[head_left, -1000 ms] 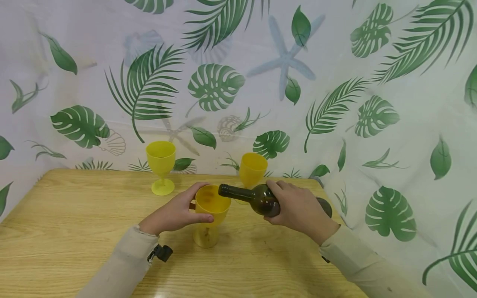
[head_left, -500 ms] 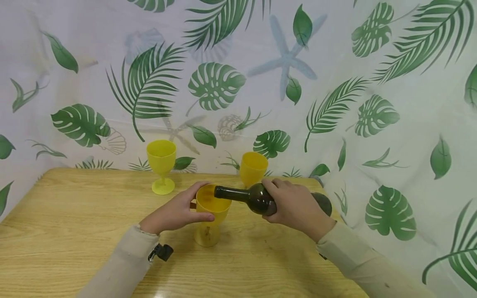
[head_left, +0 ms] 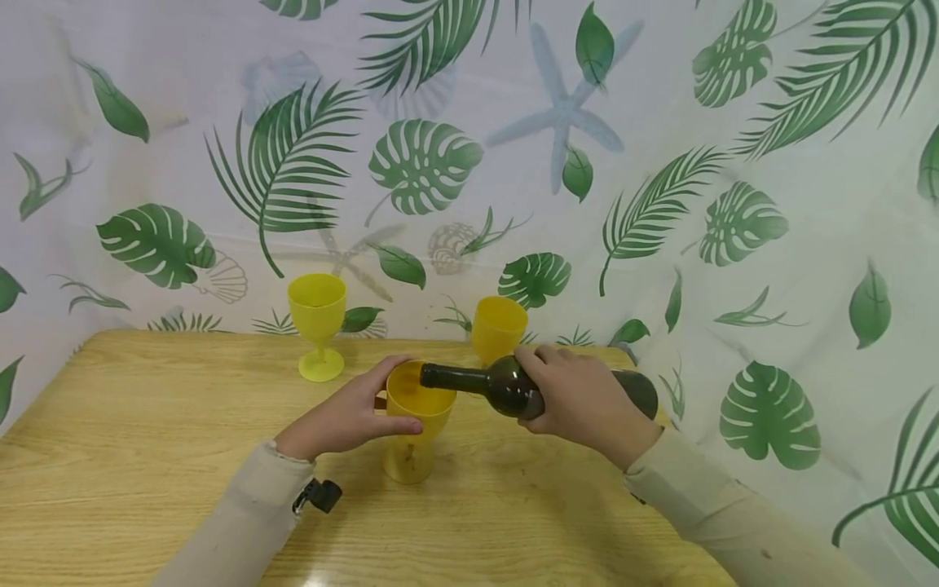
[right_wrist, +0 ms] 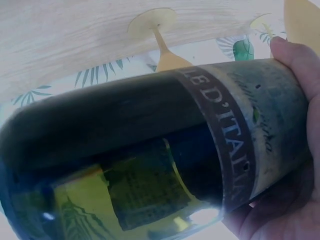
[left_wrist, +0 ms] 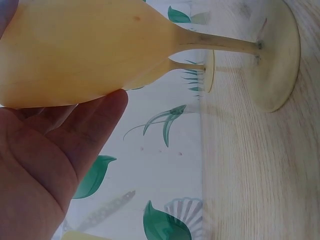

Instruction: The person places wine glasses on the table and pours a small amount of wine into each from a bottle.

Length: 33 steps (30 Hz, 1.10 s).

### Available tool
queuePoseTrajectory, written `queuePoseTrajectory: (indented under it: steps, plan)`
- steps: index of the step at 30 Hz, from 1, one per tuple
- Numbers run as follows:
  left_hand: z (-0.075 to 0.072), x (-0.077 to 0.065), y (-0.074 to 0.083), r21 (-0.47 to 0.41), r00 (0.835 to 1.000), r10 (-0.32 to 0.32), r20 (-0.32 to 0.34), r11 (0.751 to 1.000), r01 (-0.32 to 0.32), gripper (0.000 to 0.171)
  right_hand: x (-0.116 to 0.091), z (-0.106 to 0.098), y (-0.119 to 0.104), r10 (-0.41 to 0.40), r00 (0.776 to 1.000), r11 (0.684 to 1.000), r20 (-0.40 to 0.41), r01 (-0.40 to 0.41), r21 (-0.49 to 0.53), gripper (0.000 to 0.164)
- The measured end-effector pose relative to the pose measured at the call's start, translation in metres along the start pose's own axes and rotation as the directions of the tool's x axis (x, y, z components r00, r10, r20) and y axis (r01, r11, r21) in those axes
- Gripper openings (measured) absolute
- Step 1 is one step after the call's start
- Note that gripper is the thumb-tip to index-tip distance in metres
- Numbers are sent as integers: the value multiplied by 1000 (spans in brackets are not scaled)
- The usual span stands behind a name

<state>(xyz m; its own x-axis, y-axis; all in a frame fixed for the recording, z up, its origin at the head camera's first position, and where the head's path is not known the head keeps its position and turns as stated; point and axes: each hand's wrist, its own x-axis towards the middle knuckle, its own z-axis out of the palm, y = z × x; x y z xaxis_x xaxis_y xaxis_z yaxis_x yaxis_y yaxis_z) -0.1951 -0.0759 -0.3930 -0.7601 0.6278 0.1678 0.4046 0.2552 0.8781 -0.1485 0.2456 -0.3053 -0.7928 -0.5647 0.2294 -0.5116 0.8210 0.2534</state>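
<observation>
My left hand holds an orange-yellow goblet by its bowl, thumb at the near side and fingers round the far side. Upright, the goblet has its foot at the wooden tabletop in the left wrist view. A dark green wine bottle lies almost level in the grip of my right hand, which wraps its body near the shoulder. The bottle's mouth is over the goblet's opening, inside the rim in the head view. A label with "D'ITALIA" lettering shows in the right wrist view.
Two more goblets stand at the table's back edge: a bright yellow one at left and an orange-yellow one behind the bottle. A leaf-patterned cloth hangs behind and to the right of the wooden table.
Over the last second my right hand has shifted the bottle slightly left, bringing its mouth further over the goblet. The left hand and goblet have stayed put.
</observation>
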Motion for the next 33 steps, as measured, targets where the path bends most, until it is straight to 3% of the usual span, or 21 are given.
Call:
queuePoseTrajectory:
  steps: [22,33]
  plan:
    - [2,-2,3,-8,1000,6,5,1000,-6,83,-6,-13,-5,-40,999,998,-13,39,-44,76]
    - [4,-3,4,-55,1000,4,9,998,-3,83,-6,-12,-3,-53,999,998,-10,52,-42,77]
